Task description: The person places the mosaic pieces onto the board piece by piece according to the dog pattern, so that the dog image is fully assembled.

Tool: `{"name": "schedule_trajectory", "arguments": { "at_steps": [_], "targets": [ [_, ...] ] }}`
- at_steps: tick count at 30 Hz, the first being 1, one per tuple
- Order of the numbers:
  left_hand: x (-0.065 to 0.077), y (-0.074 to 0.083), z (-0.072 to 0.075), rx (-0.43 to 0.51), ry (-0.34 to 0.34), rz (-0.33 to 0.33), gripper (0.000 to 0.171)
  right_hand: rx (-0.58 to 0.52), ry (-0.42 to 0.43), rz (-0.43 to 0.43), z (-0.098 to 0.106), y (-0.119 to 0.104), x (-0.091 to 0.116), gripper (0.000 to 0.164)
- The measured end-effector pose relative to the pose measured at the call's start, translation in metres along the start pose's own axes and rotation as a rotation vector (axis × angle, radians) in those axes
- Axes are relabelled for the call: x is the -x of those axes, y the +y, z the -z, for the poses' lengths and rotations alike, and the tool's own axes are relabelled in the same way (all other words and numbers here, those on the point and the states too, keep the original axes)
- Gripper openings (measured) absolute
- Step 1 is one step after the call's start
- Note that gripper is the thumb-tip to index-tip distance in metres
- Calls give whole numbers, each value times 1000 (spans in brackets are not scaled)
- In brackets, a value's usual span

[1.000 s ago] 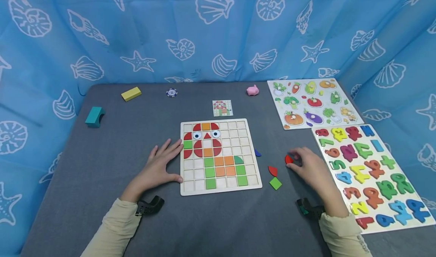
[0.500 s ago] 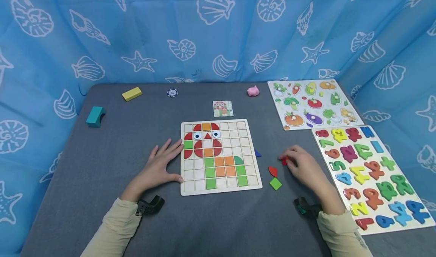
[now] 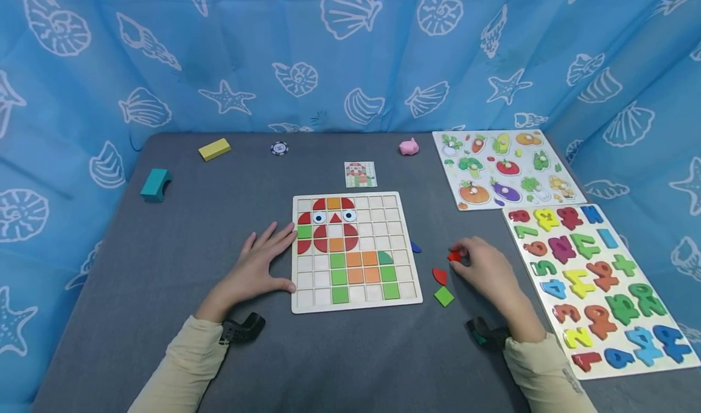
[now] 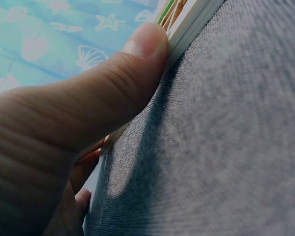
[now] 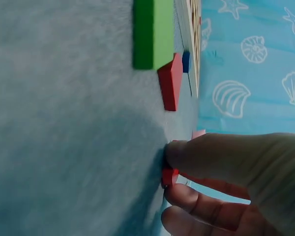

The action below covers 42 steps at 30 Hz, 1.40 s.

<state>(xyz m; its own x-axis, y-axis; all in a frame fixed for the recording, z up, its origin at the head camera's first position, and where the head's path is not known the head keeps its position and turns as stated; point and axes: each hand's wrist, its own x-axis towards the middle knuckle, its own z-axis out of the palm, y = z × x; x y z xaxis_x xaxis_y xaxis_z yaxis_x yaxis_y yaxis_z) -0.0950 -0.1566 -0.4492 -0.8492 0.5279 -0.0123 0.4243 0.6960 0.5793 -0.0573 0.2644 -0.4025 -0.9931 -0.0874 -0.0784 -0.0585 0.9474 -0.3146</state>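
Note:
A wooden grid board [image 3: 394, 255] lies mid-table, with red, orange and green tiles and two eye tiles set in its cells. My left hand [image 3: 252, 267] rests at the board's left edge, fingers spread; in the left wrist view the thumb [image 4: 142, 44] touches the board's side. To the right of the board, my right hand [image 3: 484, 267] pinches a small red tile [image 5: 170, 176] between thumb and fingers, low over the table. Just left of that hand lie a red quarter-round tile [image 3: 440, 276] and a green square tile [image 3: 444, 296]. A blue tile [image 3: 416, 247] sits against the board's right edge.
A small picture card [image 3: 360, 174] lies behind the board. At the right are a vegetable puzzle [image 3: 454, 179] and a number puzzle [image 3: 553, 306]. Toward the back stand a pink pig [image 3: 409, 147], a poker chip [image 3: 279, 148], a yellow block [image 3: 215, 149] and a teal arch block [image 3: 156, 185].
My right hand has moved a little left, toward the loose red and green tiles, with the red tile in its fingers. The left hand has stayed at the board's edge.

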Motion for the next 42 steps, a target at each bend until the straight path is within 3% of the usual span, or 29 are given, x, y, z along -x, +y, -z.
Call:
{"name": "schedule_trajectory", "arguments": {
  "at_steps": [9,14,20,27,32,42],
  "targets": [
    [0,3,3,17,-10,9,102,3,-22,-22,-2,-8,-10,28],
    [0,3,3,15,-8,16,102,2,21,28,-1,-16,-18,23],
    [1,2,3,14,7,3,103,11,27,157,3,-60,-50,25],
    [2,2,2,8,7,-5,103,60,-27,284,-10,-108,-98,24],
    [2,4,2,12,15,-9,104,89,-77,275,-22,-118,-115,25],
    [2,3,1,8,25,-5,104,70,-97,274,-28,-127,-119,24]
  ]
}}
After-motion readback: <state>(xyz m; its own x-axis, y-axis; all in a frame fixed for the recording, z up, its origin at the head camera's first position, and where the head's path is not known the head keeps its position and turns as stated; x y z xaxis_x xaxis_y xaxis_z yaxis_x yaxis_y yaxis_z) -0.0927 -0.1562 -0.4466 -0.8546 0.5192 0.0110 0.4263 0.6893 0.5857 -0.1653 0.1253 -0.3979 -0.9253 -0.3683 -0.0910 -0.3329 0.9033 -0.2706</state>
